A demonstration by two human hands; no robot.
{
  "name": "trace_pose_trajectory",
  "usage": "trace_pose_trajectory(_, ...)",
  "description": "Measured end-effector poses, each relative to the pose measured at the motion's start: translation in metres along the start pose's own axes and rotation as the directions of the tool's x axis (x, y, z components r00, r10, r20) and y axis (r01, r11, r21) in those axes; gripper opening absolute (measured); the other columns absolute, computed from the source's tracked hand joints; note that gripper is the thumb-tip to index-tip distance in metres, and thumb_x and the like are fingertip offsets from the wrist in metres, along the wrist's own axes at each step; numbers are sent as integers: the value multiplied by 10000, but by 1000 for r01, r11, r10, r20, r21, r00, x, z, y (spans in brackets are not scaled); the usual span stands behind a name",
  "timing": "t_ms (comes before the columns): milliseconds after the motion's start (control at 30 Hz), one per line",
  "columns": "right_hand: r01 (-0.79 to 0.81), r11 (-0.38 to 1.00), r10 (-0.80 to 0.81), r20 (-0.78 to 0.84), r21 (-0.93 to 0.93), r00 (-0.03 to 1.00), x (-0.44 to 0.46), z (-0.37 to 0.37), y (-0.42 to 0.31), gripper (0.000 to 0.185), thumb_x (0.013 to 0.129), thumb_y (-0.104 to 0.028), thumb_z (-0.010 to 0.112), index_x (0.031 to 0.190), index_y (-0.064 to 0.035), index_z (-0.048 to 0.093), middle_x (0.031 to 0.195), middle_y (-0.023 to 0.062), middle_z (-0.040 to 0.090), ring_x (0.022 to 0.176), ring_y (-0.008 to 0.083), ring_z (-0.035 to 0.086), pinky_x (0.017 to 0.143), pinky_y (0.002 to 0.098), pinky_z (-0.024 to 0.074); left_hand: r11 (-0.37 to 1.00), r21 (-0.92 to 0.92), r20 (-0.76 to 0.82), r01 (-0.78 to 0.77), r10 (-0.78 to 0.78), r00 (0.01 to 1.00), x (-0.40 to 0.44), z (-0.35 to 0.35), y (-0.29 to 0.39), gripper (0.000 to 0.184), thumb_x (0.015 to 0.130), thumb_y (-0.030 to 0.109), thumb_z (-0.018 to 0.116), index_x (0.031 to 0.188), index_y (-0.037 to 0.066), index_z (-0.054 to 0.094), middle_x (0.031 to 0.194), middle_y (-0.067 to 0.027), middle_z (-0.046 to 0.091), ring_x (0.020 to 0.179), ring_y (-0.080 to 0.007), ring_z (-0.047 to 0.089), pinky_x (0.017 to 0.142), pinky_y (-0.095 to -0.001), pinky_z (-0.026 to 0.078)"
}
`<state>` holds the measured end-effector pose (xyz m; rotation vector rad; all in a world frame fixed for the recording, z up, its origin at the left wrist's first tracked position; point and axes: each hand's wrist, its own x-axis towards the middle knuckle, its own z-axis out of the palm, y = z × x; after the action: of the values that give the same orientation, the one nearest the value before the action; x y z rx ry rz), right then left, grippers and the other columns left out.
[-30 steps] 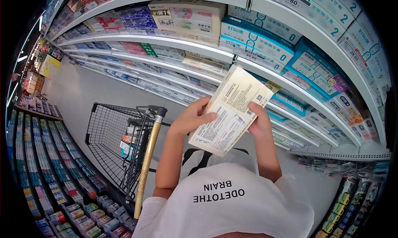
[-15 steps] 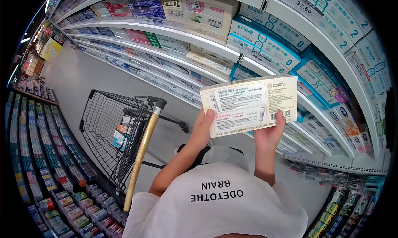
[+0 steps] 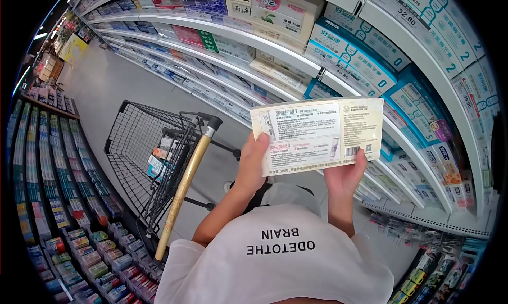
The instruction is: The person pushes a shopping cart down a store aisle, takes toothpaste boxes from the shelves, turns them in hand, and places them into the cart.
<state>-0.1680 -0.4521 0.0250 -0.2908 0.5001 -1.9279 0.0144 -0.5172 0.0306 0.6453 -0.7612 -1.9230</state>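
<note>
A cream-coloured toothpaste box [image 3: 317,137] is held up in front of my chest, its printed back with a barcode facing me. My left hand [image 3: 253,158] grips its left end, thumb on the printed face. At the lower right, my right hand [image 3: 345,171] supports the bottom edge with the thumb near the barcode. The fingers behind the box are hidden. To the left stands a black wire shopping cart [image 3: 140,125] with a gold handle bar [image 3: 185,190]. Several small packages [image 3: 160,160] lie inside it.
Long white shelves [image 3: 275,39] of boxed toothpaste curve across the top and right. Blue-and-white boxes [image 3: 354,55] sit just beyond my hands. A lower display of small packages [image 3: 95,256] fills the left side, and hanging goods [image 3: 423,272] are at the lower right.
The view has shifted slightly, so the shelves sit a little further right and lower. The box stays in both hands, turned a little more level.
</note>
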Motion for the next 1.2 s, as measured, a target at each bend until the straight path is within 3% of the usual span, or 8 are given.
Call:
trace_pose_trajectory(167, -6, 999, 8, 35, -46, 999, 5, 2, 3, 745, 806, -451, 603, 1399, -111, 307, 1407, 71, 373, 1282, 265, 359, 1034, 484, 300, 995, -87, -45, -40, 36, 998, -6, -5, 16, 499, 952, 308, 431, 1302, -42, 369, 1215, -164, 522, 1072, -198, 554, 909, -308, 444)
trace_pose_trajectory(267, -160, 982, 138, 206, 95, 969, 12, -7, -9, 796, 777, -512, 614, 1400, -119, 314, 1426, 73, 348, 1296, 279, 337, 1027, 492, 307, 994, -102, -90, -44, 35, 995, -10, -18, 23, 495, 948, 316, 437, 1274, -54, 401, 1181, -162, 547, 1049, -199, 568, 904, -307, 448)
trace_pose_trajectory(300, -230, 960, 211, 123, 163, 970, 13, -5, -16, 863, 751, -561, 619, 1388, -61, 320, 1405, 106, 378, 1272, 299, 374, 1012, 476, 339, 994, -79, -129, -79, 69, 989, -10, -22, 24, 501, 942, 326, 446, 1254, -65, 420, 1165, -165, 558, 1032, -204, 581, 891, -312, 458)
trace_pose_trajectory(400, -231, 946, 283, 229, -227, 931, 25, -14, -33, 830, 782, -512, 609, 1354, 24, 336, 1342, 158, 446, 1203, 301, 461, 987, 439, 379, 996, -31, -93, -79, 76, 993, -14, -38, 34, 516, 936, 335, 455, 1257, -66, 416, 1164, -174, 559, 1024, -212, 588, 877, -321, 469)
trace_pose_trajectory(433, -200, 906, 259, 115, -373, 959, 22, -10, -33, 737, 826, -385, 605, 1322, 90, 340, 1242, 193, 518, 1105, 240, 547, 931, 350, 440, 996, -17, -90, -90, 88, 992, -14, -43, 34, 527, 929, 340, 462, 1256, -71, 415, 1158, -179, 563, 1022, -219, 591, 870, -328, 473)
trace_pose_trajectory(533, -213, 831, 322, 132, -515, 938, 16, 12, -31, 657, 826, -239, 613, 1332, 76, 337, 1234, 166, 529, 1103, 213, 547, 929, 318, 434, 995, 7, -100, -97, 98, 990, -15, -53, 33, 552, 922, 357, 466, 1265, -72, 406, 1169, -183, 558, 1032, -227, 586, 881, -335, 468)
trace_pose_trajectory(900, -113, 775, 257, 146, -622, 956, 1, 25, -30, 729, 780, -222, 638, 1357, 70, 300, 1290, 148, 484, 1158, 198, 498, 964, 302, 383, 993, -47, -45, -108, 106, 993, -16, -64, 34, 582, 912, 373, 476, 1267, -82, 403, 1189, -200, 547, 1053, -246, 579, 897, -345, 464)
trace_pose_trajectory(1200, -224, 774, 324, 67, -592, 944, 13, 14, -24, 677, 795, -227, 615, 1330, 73, 330, 1234, 162, 516, 1104, 206, 532, 930, 300, 410, 996, -21, -78, -90, 88, 993, -32, -59, 41, 595, 915, 374, 492, 1282, -80, 377, 1202, -191, 533, 1067, -230, 570, 895, -330, 466)
